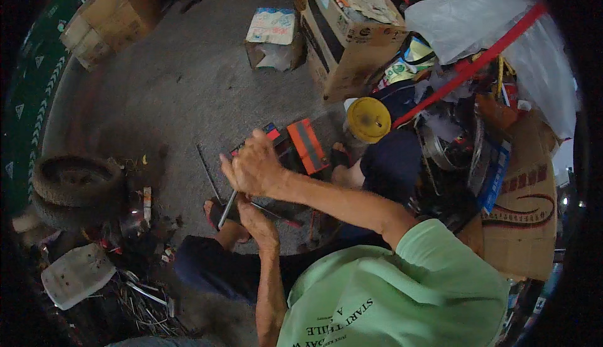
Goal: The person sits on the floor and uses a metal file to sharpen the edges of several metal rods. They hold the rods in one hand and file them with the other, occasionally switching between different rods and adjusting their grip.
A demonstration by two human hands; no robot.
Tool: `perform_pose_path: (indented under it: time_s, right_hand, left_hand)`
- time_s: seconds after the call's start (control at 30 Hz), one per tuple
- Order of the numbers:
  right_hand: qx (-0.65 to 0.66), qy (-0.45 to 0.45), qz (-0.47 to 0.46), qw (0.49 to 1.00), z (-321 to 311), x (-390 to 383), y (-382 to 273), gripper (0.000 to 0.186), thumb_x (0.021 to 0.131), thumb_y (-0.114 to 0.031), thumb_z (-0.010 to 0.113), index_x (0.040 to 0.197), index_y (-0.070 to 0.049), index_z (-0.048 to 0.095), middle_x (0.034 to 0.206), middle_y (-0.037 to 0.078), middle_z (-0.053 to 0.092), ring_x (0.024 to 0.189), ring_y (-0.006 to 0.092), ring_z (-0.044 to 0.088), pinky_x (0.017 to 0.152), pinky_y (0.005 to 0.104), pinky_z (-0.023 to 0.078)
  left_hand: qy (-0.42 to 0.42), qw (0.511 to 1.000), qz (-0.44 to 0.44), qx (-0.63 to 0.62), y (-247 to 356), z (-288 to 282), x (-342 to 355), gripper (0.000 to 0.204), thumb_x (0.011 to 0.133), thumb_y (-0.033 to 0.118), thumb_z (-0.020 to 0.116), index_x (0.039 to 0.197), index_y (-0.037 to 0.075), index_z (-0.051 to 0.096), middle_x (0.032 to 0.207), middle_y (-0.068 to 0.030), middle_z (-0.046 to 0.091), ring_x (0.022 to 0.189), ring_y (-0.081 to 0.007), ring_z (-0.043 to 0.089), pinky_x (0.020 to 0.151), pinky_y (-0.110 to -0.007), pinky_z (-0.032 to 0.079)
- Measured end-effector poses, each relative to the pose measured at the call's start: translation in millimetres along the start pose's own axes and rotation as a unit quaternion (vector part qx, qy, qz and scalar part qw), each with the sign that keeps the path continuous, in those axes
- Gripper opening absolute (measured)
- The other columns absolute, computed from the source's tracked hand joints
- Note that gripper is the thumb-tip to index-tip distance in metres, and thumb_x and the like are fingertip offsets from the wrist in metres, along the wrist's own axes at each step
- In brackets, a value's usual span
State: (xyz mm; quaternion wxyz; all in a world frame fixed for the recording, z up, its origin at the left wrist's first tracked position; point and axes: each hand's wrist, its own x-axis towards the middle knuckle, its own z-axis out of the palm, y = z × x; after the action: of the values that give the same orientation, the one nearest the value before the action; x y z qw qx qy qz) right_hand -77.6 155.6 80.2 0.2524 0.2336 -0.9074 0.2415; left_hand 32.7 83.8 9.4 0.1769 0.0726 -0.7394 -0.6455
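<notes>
In front of my body, my right hand (254, 165) is closed in a fist at the upper end of a shiny metal rod (227, 212). The rod slants down and to the left. Just below it is my left hand (256, 220), closed against the right one, its fingers mostly hidden; what they hold I cannot make out. A thin dark shaft (273, 214) with a red end runs out to the right from behind my left hand. Beyond my hands, an orange box with a grey band (307, 146) rests on the ground beside a dark object with red parts (271, 131), partly covered by my right hand.
A long thin dark rod (209, 174) lies left of my hands, close to my sandalled foot (220, 212). Stacked tyres (77, 190) and a pale plastic container (78, 276) are at left. A yellow-lidded bucket (369, 121), cardboard boxes (358, 51) and a red strap (471, 67) are at right.
</notes>
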Motion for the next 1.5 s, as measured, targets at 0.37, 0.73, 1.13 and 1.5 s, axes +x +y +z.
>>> perform_pose_path:
  time_s: [0.37,0.73,1.13,1.5]
  right_hand:
    - [0.062,-0.222,0.071,0.97,-44.5,-24.1,-8.7,0.033,0.097,-0.033,0.048,0.105,-0.008,0.069,0.073,0.018,0.066,0.073,0.0364,0.067,0.063,0.0508,0.051]
    - [0.252,-0.259,0.089,0.928,-43.0,6.0,28.6,0.056,0.079,-0.048,0.071,0.102,0.003,0.064,0.094,0.018,0.065,0.084,0.0314,0.066,0.074,0.0415,0.052]
    - [0.322,-0.119,0.25,0.905,-10.8,-26.0,-1.3,0.092,0.078,-0.033,0.076,0.146,0.002,0.025,0.14,0.028,0.043,0.129,0.0409,0.046,0.105,0.0454,0.04]
    - [0.034,-0.016,-0.354,0.934,-10.2,15.9,26.2,0.052,0.077,-0.025,0.063,0.125,-0.008,0.054,0.136,0.015,0.048,0.121,0.0301,0.051,0.102,0.0454,0.041]
  left_hand:
    - [-0.029,0.984,-0.172,-0.048,18.0,-21.5,63.0,0.063,0.103,0.05,0.033,0.093,-0.005,0.063,0.08,-0.0066,0.062,0.074,-0.0156,0.054,0.073,-0.036,0.043]
    - [-0.071,0.968,-0.227,-0.078,18.0,-21.4,79.5,0.068,0.099,0.06,0.036,0.097,-0.001,0.067,0.094,-0.0067,0.064,0.092,-0.0152,0.056,0.092,-0.035,0.042]
    - [-0.121,0.94,-0.276,-0.161,9.9,-23.1,89.7,0.06,0.1,0.055,0.041,0.09,0.002,0.067,0.083,-0.0048,0.064,0.076,-0.0145,0.057,0.075,-0.034,0.044]
    - [-0.11,0.991,0.058,0.056,-45.7,-23.4,31.2,0.049,0.101,0.032,0.04,0.128,-0.009,0.049,0.116,-0.0194,0.062,0.108,-0.0267,0.057,0.097,-0.039,0.039]
